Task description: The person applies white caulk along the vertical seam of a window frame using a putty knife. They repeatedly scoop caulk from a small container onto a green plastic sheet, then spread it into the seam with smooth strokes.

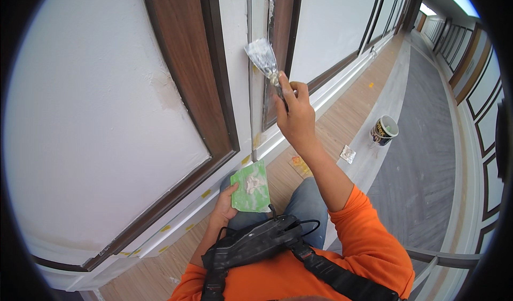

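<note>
My right hand (295, 108) is closed round the dark handle of a putty knife (262, 55), raised in front of the wall. Its wide blade is smeared white and reaches the white strip (257, 87) beside the corner joint; whether it touches there I cannot tell. Lower down, my left hand (226, 204) grips the left edge of a green board (247, 197) over my lap. A dab of whitish putty (255, 183) lies on the board.
Dark wood trim (192, 60) frames the white wall panel (96, 141) on the left. A bucket (385, 130) stands on the grey floor (422, 135) to the right, near a white-smeared square piece (348, 154). A metal rail (443, 258) crosses the lower right. The corridor runs away at upper right.
</note>
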The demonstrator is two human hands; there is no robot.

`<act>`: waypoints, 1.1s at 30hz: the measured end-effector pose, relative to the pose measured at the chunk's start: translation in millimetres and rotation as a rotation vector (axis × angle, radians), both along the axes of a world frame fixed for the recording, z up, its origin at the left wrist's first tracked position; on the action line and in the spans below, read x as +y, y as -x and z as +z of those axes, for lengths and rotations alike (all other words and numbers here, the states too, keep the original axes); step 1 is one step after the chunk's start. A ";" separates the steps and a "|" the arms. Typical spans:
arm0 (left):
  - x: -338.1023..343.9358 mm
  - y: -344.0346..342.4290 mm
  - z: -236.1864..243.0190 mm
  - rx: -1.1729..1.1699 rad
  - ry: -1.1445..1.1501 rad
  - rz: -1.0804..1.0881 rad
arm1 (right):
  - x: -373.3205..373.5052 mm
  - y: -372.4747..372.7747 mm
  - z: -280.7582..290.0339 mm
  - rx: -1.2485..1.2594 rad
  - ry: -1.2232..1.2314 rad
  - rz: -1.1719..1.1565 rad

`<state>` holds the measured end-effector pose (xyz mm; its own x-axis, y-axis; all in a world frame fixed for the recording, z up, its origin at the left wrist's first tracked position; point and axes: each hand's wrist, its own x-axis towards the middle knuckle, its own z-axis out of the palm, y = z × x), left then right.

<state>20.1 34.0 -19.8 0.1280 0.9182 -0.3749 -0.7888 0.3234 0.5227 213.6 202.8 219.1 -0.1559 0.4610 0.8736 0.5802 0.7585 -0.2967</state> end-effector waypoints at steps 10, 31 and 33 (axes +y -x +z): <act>-3.4 1.7 -9.5 0.004 -0.003 0.023 | -26.7 -46.6 38.4 0.867 0.981 0.954; -7.7 3.3 -16.7 0.037 -0.010 0.034 | 147.9 -74.8 174.5 -0.386 -0.649 -0.143; -8.8 5.1 -12.8 0.048 -0.011 0.045 | 137.4 -79.7 166.2 -0.371 -0.625 -0.151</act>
